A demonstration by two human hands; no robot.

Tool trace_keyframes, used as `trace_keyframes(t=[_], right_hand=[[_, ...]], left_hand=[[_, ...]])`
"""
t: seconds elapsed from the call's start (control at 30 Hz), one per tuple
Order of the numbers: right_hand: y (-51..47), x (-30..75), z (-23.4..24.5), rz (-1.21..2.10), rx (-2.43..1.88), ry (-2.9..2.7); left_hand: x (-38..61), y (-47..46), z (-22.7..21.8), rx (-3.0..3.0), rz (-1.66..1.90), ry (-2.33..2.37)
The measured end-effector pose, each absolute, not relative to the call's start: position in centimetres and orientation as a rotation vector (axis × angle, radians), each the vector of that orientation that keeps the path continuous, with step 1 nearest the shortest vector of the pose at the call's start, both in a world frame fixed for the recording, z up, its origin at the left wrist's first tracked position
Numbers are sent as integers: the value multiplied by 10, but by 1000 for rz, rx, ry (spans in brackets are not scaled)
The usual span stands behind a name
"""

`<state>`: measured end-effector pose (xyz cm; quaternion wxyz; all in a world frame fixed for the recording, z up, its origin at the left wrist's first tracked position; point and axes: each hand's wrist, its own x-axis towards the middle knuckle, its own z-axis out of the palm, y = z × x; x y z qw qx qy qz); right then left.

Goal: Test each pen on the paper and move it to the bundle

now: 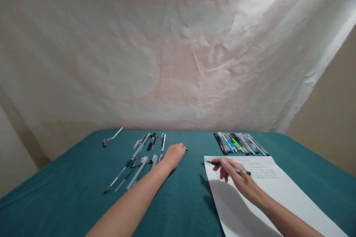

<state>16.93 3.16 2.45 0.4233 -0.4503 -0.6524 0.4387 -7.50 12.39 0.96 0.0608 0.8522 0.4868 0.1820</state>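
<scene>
My right hand [232, 173] holds a pen [241, 171] with a dark front end and a clear barrel. Its tip is over the upper left corner of a white sheet of paper [258, 200], which bears faint lines of writing and a grid near the top. My left hand [174, 154] rests low over the cloth with its fingers curled closed. A small dark tip [187, 150] pokes out past those fingers; the rest of that item is hidden. Left of this hand lie loose pen parts, among them a clear barrel [137, 173] and a thin refill [118, 177].
Beyond the paper lies a row of pens [240, 143], with blue and green ones among them. More pen parts [151, 142] are at the back left, near a white strip with a dark end [112, 137]. A green cloth [69, 181] covers the table; a pale sheet [178, 52] hangs behind.
</scene>
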Motion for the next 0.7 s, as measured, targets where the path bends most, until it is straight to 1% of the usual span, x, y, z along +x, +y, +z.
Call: trace_keyframes(t=[0.13, 0.27, 0.37, 0.5, 0.7], right_hand=[[44, 134, 22, 1268, -1008, -1390], [49, 119, 5, 1327, -956, -1128], [50, 116, -8, 1374, -941, -1019], [49, 116, -14, 1385, -958, -1003], [49, 117, -15, 1329, -981, -1089]], left_hand=[[-73, 100, 8, 2504, 677, 1496], [-71, 71, 0, 2416, 776, 1465], [-69, 59, -5, 2230, 906, 1390], [-67, 55, -5, 2059, 994, 1337], [-67, 53, -2, 2053, 1009, 1305]])
